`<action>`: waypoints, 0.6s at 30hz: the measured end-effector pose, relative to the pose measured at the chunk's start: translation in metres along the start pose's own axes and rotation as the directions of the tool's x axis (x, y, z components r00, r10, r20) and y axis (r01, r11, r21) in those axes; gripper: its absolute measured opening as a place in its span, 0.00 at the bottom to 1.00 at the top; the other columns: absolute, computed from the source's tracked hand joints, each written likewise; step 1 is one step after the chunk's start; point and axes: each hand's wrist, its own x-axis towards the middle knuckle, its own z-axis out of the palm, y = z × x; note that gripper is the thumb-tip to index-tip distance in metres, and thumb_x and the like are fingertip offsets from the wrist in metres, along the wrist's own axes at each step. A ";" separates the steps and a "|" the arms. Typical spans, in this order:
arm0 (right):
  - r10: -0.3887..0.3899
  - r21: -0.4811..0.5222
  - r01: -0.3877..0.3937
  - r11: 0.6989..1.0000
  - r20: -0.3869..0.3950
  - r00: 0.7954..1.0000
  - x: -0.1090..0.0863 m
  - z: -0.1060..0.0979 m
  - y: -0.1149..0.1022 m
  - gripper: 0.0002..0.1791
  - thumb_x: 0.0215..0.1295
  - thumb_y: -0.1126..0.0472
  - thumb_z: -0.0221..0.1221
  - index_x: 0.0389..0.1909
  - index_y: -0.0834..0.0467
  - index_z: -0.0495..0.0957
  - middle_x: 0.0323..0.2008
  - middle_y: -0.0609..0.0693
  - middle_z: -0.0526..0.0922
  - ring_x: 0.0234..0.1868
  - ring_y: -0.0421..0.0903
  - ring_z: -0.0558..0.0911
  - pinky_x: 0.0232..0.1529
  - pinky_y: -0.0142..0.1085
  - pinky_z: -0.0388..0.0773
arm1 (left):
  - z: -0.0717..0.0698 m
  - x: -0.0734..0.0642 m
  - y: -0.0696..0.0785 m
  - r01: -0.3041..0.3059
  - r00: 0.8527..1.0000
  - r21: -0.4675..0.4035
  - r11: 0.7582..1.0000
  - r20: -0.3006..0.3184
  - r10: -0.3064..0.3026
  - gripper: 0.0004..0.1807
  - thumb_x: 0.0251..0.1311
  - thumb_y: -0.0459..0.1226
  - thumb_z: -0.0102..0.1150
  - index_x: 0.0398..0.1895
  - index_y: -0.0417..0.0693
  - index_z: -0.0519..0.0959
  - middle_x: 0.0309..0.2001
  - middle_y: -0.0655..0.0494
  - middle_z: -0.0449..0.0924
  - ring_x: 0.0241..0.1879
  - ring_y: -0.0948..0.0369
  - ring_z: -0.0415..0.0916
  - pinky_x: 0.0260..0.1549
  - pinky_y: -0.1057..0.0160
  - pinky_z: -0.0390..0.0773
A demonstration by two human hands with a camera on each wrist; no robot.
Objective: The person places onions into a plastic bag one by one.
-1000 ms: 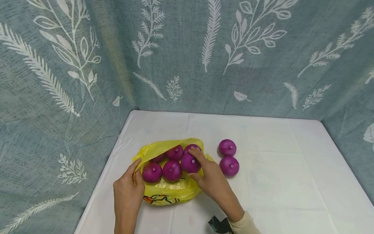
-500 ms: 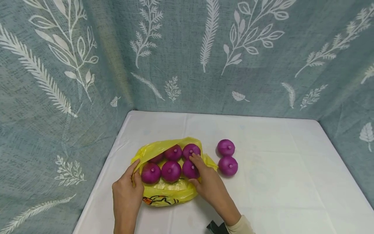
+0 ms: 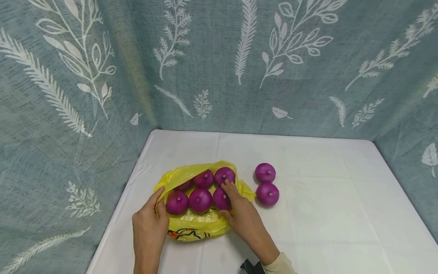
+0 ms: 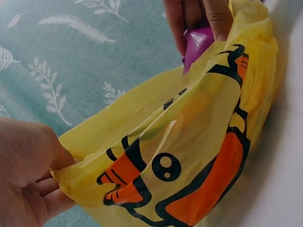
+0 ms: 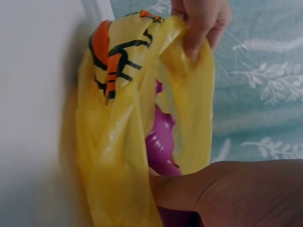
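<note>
A yellow plastic bag with a printed cartoon figure lies with its mouth spread, several glossy purple onions inside. My left hand pinches the left edge of the bag's mouth; the left wrist view shows the fingers at the folded rim. Reaching in from the right, my right hand grips the front right onion between thumb and fingers. The right wrist view shows my thumb inside the mouth near another purple onion. A back left onion is partly covered by the rim.
Outside the bag, to its right, two more onions stand on the white table: a rear one and a nearer one. A patterned blue-green curtain encloses the back and sides. A dark object shows beside my right sleeve.
My right hand has lowered the onion slightly into the bag, level with the front ones. The left hand keeps its hold on the rim.
</note>
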 end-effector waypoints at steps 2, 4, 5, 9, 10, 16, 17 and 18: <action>0.003 -0.008 -0.003 1.000 -0.009 1.000 0.000 0.001 0.000 0.43 0.62 0.62 0.76 0.76 0.61 0.69 0.78 0.56 0.67 0.71 0.55 0.76 0.62 0.45 0.79 | 0.000 0.000 0.000 -0.001 1.000 0.000 1.000 0.002 0.001 0.21 0.72 0.27 0.55 0.65 0.43 0.83 0.30 0.37 0.87 0.13 0.63 0.57 0.12 0.64 0.61; 0.004 -0.014 -0.004 1.000 -0.017 1.000 0.000 0.003 0.001 0.44 0.61 0.61 0.76 0.77 0.61 0.69 0.78 0.56 0.67 0.74 0.54 0.71 0.64 0.46 0.77 | 0.000 0.001 0.001 -0.002 1.000 0.002 1.000 0.007 0.002 0.21 0.72 0.27 0.55 0.65 0.43 0.83 0.26 0.40 0.85 0.13 0.63 0.57 0.12 0.64 0.61; 0.004 -0.017 -0.004 1.000 -0.019 1.000 0.000 0.004 0.001 0.44 0.62 0.61 0.76 0.77 0.62 0.68 0.79 0.56 0.67 0.75 0.53 0.70 0.65 0.46 0.77 | -0.001 0.001 0.001 -0.005 1.000 0.003 1.000 0.009 0.005 0.21 0.72 0.27 0.55 0.65 0.43 0.83 0.24 0.42 0.84 0.13 0.63 0.56 0.12 0.64 0.61; 0.008 -0.018 -0.009 1.000 -0.020 1.000 0.001 0.006 0.001 0.44 0.63 0.60 0.75 0.77 0.62 0.67 0.79 0.56 0.66 0.77 0.53 0.69 0.67 0.47 0.75 | -0.001 0.001 0.001 -0.016 1.000 0.006 1.000 0.013 0.016 0.21 0.72 0.27 0.56 0.65 0.44 0.84 0.21 0.46 0.82 0.13 0.64 0.56 0.13 0.64 0.61; 0.011 -0.017 -0.012 1.000 -0.019 1.000 0.001 0.007 0.001 0.44 0.63 0.60 0.75 0.78 0.62 0.67 0.79 0.56 0.66 0.77 0.53 0.68 0.67 0.47 0.75 | -0.001 0.001 0.001 -0.019 1.000 0.006 1.000 0.012 0.019 0.21 0.72 0.27 0.56 0.65 0.44 0.84 0.20 0.46 0.81 0.13 0.64 0.56 0.13 0.63 0.61; 0.034 -0.014 -0.035 0.999 -0.015 0.999 0.002 0.009 -0.001 0.44 0.64 0.60 0.75 0.78 0.62 0.66 0.79 0.56 0.66 0.78 0.52 0.67 0.67 0.48 0.75 | -0.001 0.001 -0.001 -0.031 1.000 0.000 1.000 0.004 0.031 0.21 0.71 0.26 0.56 0.65 0.44 0.84 0.24 0.41 0.84 0.13 0.65 0.55 0.13 0.63 0.61; 0.038 -0.015 -0.038 0.999 -0.014 0.999 0.002 0.010 -0.001 0.44 0.64 0.60 0.75 0.78 0.62 0.66 0.79 0.56 0.66 0.78 0.52 0.67 0.67 0.48 0.75 | -0.001 0.001 -0.002 -0.032 0.999 -0.002 1.000 0.004 0.032 0.21 0.71 0.26 0.56 0.65 0.44 0.84 0.25 0.40 0.85 0.13 0.65 0.55 0.13 0.63 0.60; 0.041 -0.015 -0.042 0.999 -0.012 0.999 0.002 0.010 -0.001 0.44 0.64 0.60 0.75 0.78 0.62 0.66 0.79 0.56 0.65 0.78 0.52 0.67 0.67 0.48 0.75 | -0.001 0.000 -0.002 -0.033 0.999 -0.003 0.999 0.003 0.033 0.21 0.71 0.26 0.56 0.65 0.44 0.84 0.25 0.40 0.85 0.13 0.65 0.55 0.13 0.64 0.60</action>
